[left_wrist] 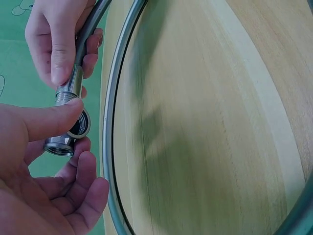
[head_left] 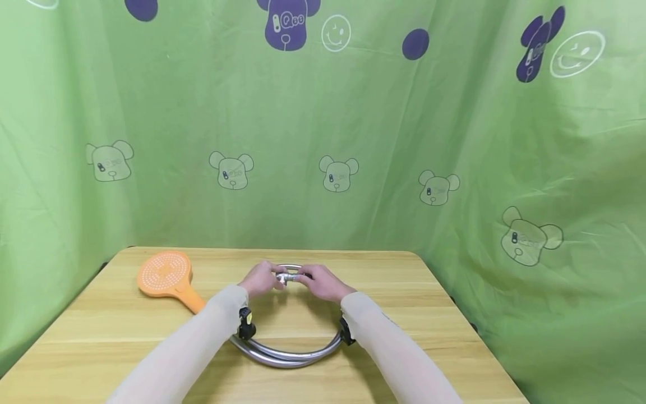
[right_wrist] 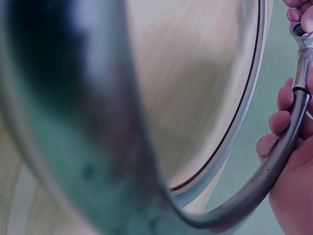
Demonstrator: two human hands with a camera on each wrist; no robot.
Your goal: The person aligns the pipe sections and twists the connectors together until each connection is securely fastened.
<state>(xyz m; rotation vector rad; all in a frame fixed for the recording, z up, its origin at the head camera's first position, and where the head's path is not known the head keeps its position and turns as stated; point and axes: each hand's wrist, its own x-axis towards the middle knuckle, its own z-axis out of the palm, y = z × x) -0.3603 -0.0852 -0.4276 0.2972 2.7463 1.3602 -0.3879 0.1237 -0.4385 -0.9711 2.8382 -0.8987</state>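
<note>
My left hand (head_left: pixel 259 279) pinches a small chrome tee-shaped fitting (left_wrist: pixel 60 148) with open threaded mouths. In the left wrist view, the thumb lies across the fitting and the other fingers curl beneath it. My right hand (head_left: pixel 327 283) grips the end of a silver shower hose (head_left: pixel 282 359), close behind its metal nut (left_wrist: pixel 72 81). The nut meets the fitting's threaded stub, with some thread showing between them. How tightly they are joined, I cannot tell. The hose loops round below both hands, and the right wrist view shows its bend (right_wrist: pixel 254 188) running into my palm.
An orange shower head (head_left: pixel 165 273) lies at the left of the wooden table (head_left: pixel 101 348), its handle partly hidden behind my left forearm. Green printed curtain (head_left: pixel 282 213) hangs behind the table and at both sides.
</note>
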